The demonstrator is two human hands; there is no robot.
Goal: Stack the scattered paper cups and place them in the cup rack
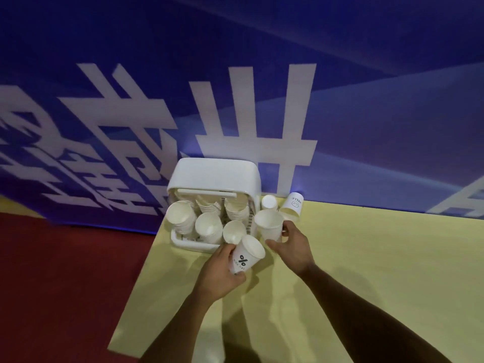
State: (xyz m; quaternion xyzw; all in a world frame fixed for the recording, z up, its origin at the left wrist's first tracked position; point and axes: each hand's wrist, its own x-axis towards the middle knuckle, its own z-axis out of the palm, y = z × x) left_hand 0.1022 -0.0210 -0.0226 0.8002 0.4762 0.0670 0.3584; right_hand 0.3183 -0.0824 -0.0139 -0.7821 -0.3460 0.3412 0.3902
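Note:
A white cup rack stands at the table's far left corner, holding several stacks of white paper cups. My left hand grips a white cup with a black percent mark, tilted, just in front of the rack. My right hand holds a plain white cup upright beside the rack's right side. Behind it, another white cup stands upside down. A cup printed HELLO with a smiley leans tilted near the wall.
The pale yellow table stretches to the right and toward me. Its left edge drops to a dark red floor. A blue banner wall with large white characters rises right behind the rack.

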